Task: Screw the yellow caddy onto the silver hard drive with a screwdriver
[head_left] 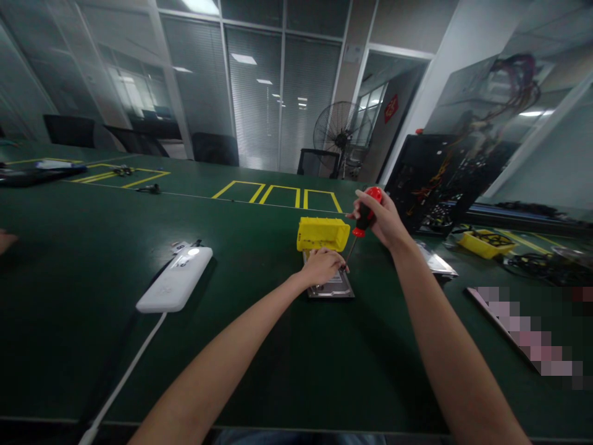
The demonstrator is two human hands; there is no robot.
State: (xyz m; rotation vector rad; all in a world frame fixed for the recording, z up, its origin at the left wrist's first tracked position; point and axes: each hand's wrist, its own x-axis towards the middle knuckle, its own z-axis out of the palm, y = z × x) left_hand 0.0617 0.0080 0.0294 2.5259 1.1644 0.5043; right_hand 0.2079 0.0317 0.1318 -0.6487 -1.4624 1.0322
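A long green table (83, 247) marked with yellow outlined boxes (278, 194) runs toward glass partitions with closed blinds (259, 93), dark chairs (215, 148) and a standing fan (340, 133) far beyond the fingers, under lit ceiling panels (244, 59).

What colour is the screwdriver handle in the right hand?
Red and black, seen in the head view: screwdriver, right hand.

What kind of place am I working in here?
Probably an electronics assembly or repair workshop in an office building. The green work table carries yellow taped zones, an opened computer case full of wiring stands at the right, and glass partitions with blinds run behind.
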